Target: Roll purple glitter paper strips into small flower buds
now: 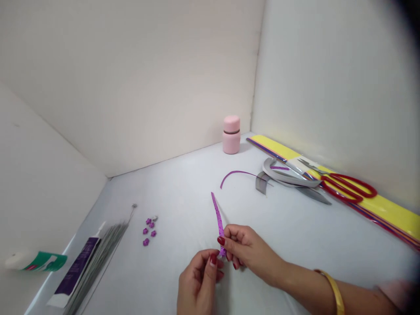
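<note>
Both my hands meet low in the middle of the view over a white table (183,188). My right hand (244,249) and my left hand (200,282) pinch the lower end of a narrow purple glitter strip (218,218), which stands up and leans away to the left. Several small purple folded stars (148,231) lie on the table to the left of my hands. A second purple strip (234,174) curls on the table further back.
Grey strips (285,178) and red-handled scissors (344,186) rest by a stack of yellow sheets (390,210) along the right wall. A pink jar (231,134) stands in the back corner. A packet of thin wires (90,262) and a glue bottle (36,261) lie at the left.
</note>
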Demonstrator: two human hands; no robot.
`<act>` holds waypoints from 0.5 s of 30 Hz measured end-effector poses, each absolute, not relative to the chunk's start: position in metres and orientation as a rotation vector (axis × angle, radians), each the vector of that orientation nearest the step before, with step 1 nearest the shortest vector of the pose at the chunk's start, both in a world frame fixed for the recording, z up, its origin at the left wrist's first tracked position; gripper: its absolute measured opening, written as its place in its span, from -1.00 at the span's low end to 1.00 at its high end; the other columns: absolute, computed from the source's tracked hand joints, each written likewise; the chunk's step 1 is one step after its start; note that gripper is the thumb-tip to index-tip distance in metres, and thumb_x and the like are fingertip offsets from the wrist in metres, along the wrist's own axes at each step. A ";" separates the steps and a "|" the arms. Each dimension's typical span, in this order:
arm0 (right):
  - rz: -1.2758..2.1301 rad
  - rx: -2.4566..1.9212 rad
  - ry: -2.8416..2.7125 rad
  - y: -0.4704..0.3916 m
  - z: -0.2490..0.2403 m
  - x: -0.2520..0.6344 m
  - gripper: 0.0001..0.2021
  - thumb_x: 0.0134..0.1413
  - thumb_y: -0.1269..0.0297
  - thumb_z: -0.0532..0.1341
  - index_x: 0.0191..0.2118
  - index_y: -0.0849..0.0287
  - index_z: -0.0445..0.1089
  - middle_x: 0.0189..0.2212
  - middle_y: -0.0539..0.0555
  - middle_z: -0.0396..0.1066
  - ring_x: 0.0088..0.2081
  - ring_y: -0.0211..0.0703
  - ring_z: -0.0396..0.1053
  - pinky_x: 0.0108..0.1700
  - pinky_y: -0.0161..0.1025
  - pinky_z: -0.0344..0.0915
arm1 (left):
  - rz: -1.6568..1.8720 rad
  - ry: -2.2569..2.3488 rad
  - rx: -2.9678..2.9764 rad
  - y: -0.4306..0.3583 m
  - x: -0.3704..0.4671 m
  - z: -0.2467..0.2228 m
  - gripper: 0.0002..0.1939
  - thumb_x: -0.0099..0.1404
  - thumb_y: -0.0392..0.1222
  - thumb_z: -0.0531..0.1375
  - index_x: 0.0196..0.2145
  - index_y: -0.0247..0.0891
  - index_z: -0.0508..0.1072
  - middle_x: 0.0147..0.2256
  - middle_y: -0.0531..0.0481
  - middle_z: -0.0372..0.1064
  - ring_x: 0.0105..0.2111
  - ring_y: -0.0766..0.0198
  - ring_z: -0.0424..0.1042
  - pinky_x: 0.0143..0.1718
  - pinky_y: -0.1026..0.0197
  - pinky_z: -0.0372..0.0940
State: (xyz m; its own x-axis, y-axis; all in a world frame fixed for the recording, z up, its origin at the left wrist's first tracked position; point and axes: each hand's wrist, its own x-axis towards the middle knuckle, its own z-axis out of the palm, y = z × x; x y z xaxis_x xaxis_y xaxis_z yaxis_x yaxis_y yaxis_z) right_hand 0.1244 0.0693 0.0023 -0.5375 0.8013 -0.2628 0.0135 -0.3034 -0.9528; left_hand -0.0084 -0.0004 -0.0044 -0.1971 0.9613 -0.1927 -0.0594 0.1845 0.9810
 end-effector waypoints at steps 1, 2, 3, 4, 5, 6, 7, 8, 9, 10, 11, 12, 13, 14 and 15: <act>1.891 -1.056 -1.395 0.069 0.003 0.124 -0.64 -0.02 0.00 0.19 -0.53 0.19 0.17 -0.70 -0.13 0.22 -0.71 -0.44 0.11 -0.66 -0.46 -0.01 | 1.232 1.448 0.947 -0.001 -0.009 -0.004 -0.67 0.13 0.06 0.17 -0.38 -0.30 0.48 -0.52 -0.01 0.42 -0.52 0.28 0.32 -0.45 0.31 0.22; 1.890 -1.058 -1.394 0.069 0.004 0.124 -0.64 -0.03 -0.01 0.19 -0.53 0.19 0.16 -0.70 -0.13 0.22 -0.71 -0.44 0.11 -0.66 -0.46 -0.02 | 1.232 1.477 0.969 -0.001 -0.009 -0.003 -0.69 0.11 0.05 0.18 -0.42 -0.29 0.48 -0.55 0.01 0.40 -0.53 0.28 0.32 -0.46 0.31 0.21; 1.892 -1.058 -1.392 0.069 0.004 0.123 -0.64 -0.03 -0.01 0.19 -0.54 0.19 0.16 -0.70 -0.13 0.22 -0.72 -0.44 0.11 -0.67 -0.46 -0.02 | 1.228 1.500 0.992 -0.002 -0.009 -0.003 -0.70 0.10 0.04 0.19 -0.46 -0.28 0.47 -0.57 0.02 0.38 -0.54 0.29 0.30 -0.48 0.32 0.20; 1.893 -1.056 -1.390 0.069 0.004 0.123 -0.64 -0.03 -0.01 0.19 -0.54 0.19 0.16 -0.70 -0.13 0.22 -0.72 -0.45 0.11 -0.66 -0.46 -0.02 | 1.220 1.520 1.012 -0.002 -0.008 -0.004 -0.72 0.08 0.03 0.21 -0.50 -0.28 0.46 -0.60 0.04 0.35 -0.56 0.30 0.27 -0.50 0.33 0.18; 1.896 -1.051 -1.387 0.069 0.004 0.123 -0.64 -0.03 0.00 0.19 -0.54 0.19 0.16 -0.70 -0.13 0.22 -0.72 -0.45 0.11 -0.66 -0.46 -0.01 | 1.211 1.541 1.026 -0.002 -0.008 -0.004 -0.72 0.08 0.02 0.21 -0.54 -0.28 0.44 -0.62 0.05 0.32 -0.57 0.32 0.25 -0.52 0.34 0.16; 1.901 -1.039 -1.384 0.069 0.003 0.124 -0.65 -0.02 0.01 0.19 -0.53 0.20 0.17 -0.69 -0.13 0.23 -0.71 -0.45 0.11 -0.66 -0.46 0.00 | 1.202 1.560 1.035 -0.002 -0.008 -0.005 -0.72 0.08 0.01 0.21 -0.56 -0.28 0.43 -0.63 0.07 0.30 -0.58 0.33 0.23 -0.54 0.35 0.14; 1.909 -1.022 -1.383 0.069 0.003 0.124 -0.66 0.00 0.02 0.18 -0.52 0.20 0.18 -0.68 -0.12 0.24 -0.71 -0.45 0.13 -0.66 -0.46 0.00 | 1.194 1.572 1.043 -0.002 -0.008 -0.006 -0.72 0.10 0.01 0.20 -0.56 -0.28 0.42 -0.63 0.07 0.30 -0.59 0.33 0.23 -0.54 0.35 0.14; 1.927 -1.001 -1.387 0.069 0.003 0.124 -0.68 0.01 0.03 0.17 -0.49 0.20 0.20 -0.66 -0.11 0.26 -0.70 -0.44 0.15 -0.65 -0.46 0.02 | 1.190 1.574 1.053 -0.002 -0.009 -0.006 -0.72 0.11 0.01 0.18 -0.55 -0.28 0.42 -0.63 0.06 0.30 -0.58 0.33 0.24 -0.53 0.35 0.14; 1.955 -0.979 -1.397 0.068 0.003 0.124 -0.70 0.02 0.04 0.17 -0.46 0.21 0.22 -0.63 -0.10 0.27 -0.69 -0.44 0.17 -0.65 -0.46 0.03 | 1.189 1.567 1.065 -0.002 -0.009 -0.007 -0.72 0.13 0.00 0.17 -0.53 -0.28 0.42 -0.62 0.05 0.32 -0.58 0.32 0.25 -0.53 0.35 0.15; 1.987 -0.962 -1.411 0.068 0.003 0.124 -0.72 0.01 0.06 0.18 -0.42 0.21 0.25 -0.62 -0.09 0.28 -0.68 -0.43 0.18 -0.65 -0.46 0.04 | 1.188 1.556 1.080 -0.002 -0.009 -0.008 -0.72 0.14 0.00 0.17 -0.52 -0.28 0.42 -0.61 0.04 0.33 -0.57 0.31 0.27 -0.52 0.35 0.16; 2.015 -0.955 -1.423 0.067 0.003 0.124 -0.74 -0.01 0.09 0.20 -0.40 0.21 0.27 -0.61 -0.09 0.29 -0.67 -0.43 0.19 -0.65 -0.46 0.04 | 1.187 1.547 1.093 -0.002 -0.010 -0.009 -0.72 0.14 -0.01 0.16 -0.52 -0.29 0.42 -0.61 0.03 0.35 -0.57 0.31 0.28 -0.52 0.35 0.17; 2.034 -0.954 -1.431 0.067 0.003 0.124 -0.76 -0.03 0.13 0.22 -0.40 0.22 0.28 -0.61 -0.08 0.29 -0.66 -0.42 0.19 -0.65 -0.46 0.05 | 1.184 1.535 1.103 -0.001 -0.010 -0.010 -0.72 0.15 -0.01 0.16 -0.52 -0.29 0.42 -0.61 0.02 0.36 -0.56 0.30 0.29 -0.51 0.34 0.19; 2.042 -0.957 -1.434 0.066 0.003 0.123 -0.78 -0.06 0.17 0.24 -0.42 0.23 0.28 -0.62 -0.08 0.28 -0.66 -0.42 0.20 -0.65 -0.46 0.05 | 1.182 1.524 1.106 -0.001 -0.010 -0.011 -0.71 0.16 0.00 0.15 -0.53 -0.28 0.41 -0.60 0.01 0.37 -0.56 0.29 0.30 -0.51 0.34 0.20; 2.041 -0.960 -1.430 0.066 0.004 0.123 -0.79 -0.07 0.20 0.25 -0.44 0.23 0.27 -0.63 -0.08 0.28 -0.66 -0.42 0.20 -0.65 -0.46 0.05 | 1.180 1.513 1.105 -0.001 -0.010 -0.012 -0.70 0.16 0.01 0.15 -0.53 -0.28 0.41 -0.61 0.01 0.37 -0.56 0.29 0.31 -0.51 0.33 0.21; 2.036 -0.960 -1.424 0.066 0.004 0.123 -0.81 -0.08 0.23 0.24 -0.46 0.23 0.26 -0.63 -0.09 0.28 -0.66 -0.41 0.21 -0.65 -0.46 0.05 | 1.180 1.504 1.102 -0.001 -0.010 -0.013 -0.69 0.17 0.02 0.14 -0.54 -0.28 0.41 -0.60 0.00 0.38 -0.57 0.28 0.31 -0.51 0.33 0.22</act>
